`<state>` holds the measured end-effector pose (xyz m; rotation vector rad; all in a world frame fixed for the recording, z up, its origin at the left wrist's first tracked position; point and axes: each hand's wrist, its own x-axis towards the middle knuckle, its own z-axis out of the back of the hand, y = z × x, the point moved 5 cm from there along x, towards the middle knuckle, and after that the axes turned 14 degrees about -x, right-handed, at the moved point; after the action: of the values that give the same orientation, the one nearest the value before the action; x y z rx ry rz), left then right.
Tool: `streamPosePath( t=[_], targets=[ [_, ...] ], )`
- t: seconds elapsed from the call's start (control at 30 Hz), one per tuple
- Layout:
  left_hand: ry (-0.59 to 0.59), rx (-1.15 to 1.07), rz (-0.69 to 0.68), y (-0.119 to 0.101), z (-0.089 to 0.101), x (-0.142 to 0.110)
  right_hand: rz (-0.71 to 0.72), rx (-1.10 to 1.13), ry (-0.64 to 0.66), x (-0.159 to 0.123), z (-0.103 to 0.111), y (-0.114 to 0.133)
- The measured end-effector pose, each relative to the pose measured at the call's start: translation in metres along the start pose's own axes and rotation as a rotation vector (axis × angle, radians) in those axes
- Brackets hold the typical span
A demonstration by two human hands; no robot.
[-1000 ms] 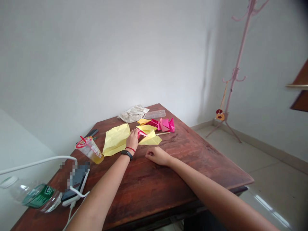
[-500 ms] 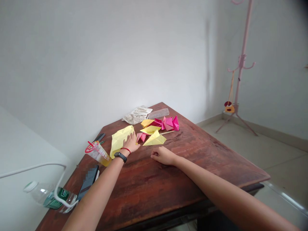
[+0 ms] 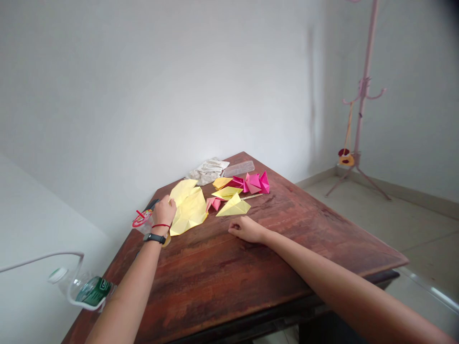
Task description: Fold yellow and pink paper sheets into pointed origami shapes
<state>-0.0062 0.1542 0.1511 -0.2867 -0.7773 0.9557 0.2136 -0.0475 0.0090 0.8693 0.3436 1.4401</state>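
While the right hand [image 3: 245, 229] lies curled shut and empty on the table [image 3: 215, 282], the left hand [image 3: 165, 212] touches the yellow paper [image 3: 188, 211]; can't tell if it's gripping.

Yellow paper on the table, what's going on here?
A person's left hand is at the edge of a creased sheet of yellow paper on a wooden table. Their right hand rests curled on the table near a folded yellow paper piece. Pink origami pieces lie farther along.
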Motion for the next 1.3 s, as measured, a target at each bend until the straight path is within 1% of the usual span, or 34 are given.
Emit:
streamPosePath(
  t=[0.07,0.13,0.2,0.23,0.3,0.33,0.4,0.43,0.47,0.5,0.53,0.63,0.7,0.77,0.87,0.93,1.0,1.17,1.23,1.3],
  targets=[
    [-0.062,-0.167,-0.054,-0.013,0.012,-0.002,-0.023,0.053,-0.030,0.002,0.001,-0.002],
    [-0.076,-0.368,-0.089,-0.024,0.016,-0.008,-0.057,0.114,-0.062,0.004,0.002,-0.006],
    [-0.060,-0.597,-0.098,-0.034,0.011,-0.017,-0.104,0.178,-0.088,0.007,0.005,-0.010],
    [-0.042,-0.714,-0.091,-0.037,0.006,-0.022,-0.128,0.195,-0.096,0.008,0.008,-0.012],
    [0.004,-0.940,-0.049,-0.041,-0.010,-0.033,-0.191,0.282,-0.115,0.007,0.015,-0.016],
    [0.028,-1.043,-0.017,-0.042,-0.020,-0.038,-0.225,0.375,-0.116,0.006,0.018,-0.017],
    [0.078,-1.227,0.060,-0.041,-0.042,-0.050,-0.287,0.643,-0.086,0.003,0.021,-0.017],
    [0.108,-1.305,0.104,-0.040,-0.053,-0.057,-0.303,0.781,-0.047,0.001,0.021,-0.015],
    [0.144,-1.374,0.150,-0.038,-0.066,-0.064,-0.309,0.870,-0.004,0.000,0.020,-0.012],
    [0.188,-1.434,0.197,-0.036,-0.078,-0.071,-0.310,0.918,0.025,-0.001,0.019,-0.010],
    [0.241,-1.485,0.243,-0.034,-0.089,-0.078,-0.312,0.930,0.012,-0.001,0.020,-0.009],
    [0.428,-1.595,0.363,-0.031,-0.117,-0.099,-0.332,0.865,-0.190,0.000,0.026,-0.018],
    [0.541,-1.646,0.422,-0.031,-0.128,-0.110,-0.370,0.777,-0.325,0.000,0.031,-0.028],
    [0.612,-1.693,0.458,-0.032,-0.132,-0.116,-0.408,0.676,-0.415,0.000,0.035,-0.036],
    [0.660,-1.763,0.496,-0.036,-0.133,-0.120,-0.413,0.571,-0.459,-0.002,0.037,-0.040],
    [0.667,-1.798,0.521,-0.038,-0.133,-0.121,-0.376,0.520,-0.451,-0.003,0.038,-0.036],
    [0.656,-1.824,0.532,-0.037,-0.134,-0.120,-0.300,0.442,-0.397,-0.003,0.037,-0.027],
    [0.617,-1.893,0.494,-0.037,-0.130,-0.115,-0.071,0.166,-0.126,-0.006,0.031,0.001],
    [0.649,-1.891,0.474,-0.040,-0.128,-0.115,-0.001,0.075,-0.050,-0.010,0.030,0.010],
    [0.673,-1.867,0.462,-0.043,-0.127,-0.116,0.049,0.026,-0.006,-0.012,0.029,0.016]
  ],
)
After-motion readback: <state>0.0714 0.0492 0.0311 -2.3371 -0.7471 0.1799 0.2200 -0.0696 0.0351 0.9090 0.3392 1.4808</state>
